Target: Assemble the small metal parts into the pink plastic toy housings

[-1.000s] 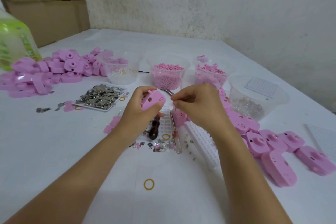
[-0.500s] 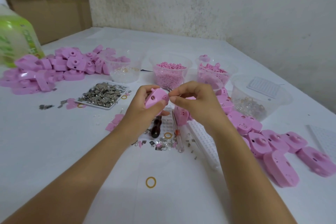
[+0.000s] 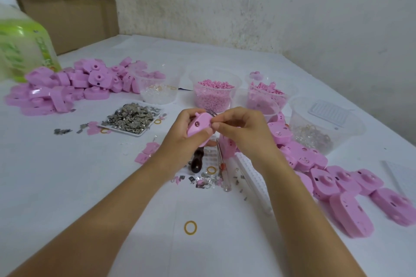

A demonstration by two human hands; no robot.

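White table. Heap of pink housings far left, row of housings on the right. Tray of metal bits left of ctr. Left hand grips one housing above table ctr; right hand pinches thin metal tool at its edge.

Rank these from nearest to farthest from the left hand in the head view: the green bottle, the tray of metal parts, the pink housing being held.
1. Pink housing: gripped in the left hand itself.
2. Tray of metal parts: lying off to its left.
3. Green bottle: far left, at the back.
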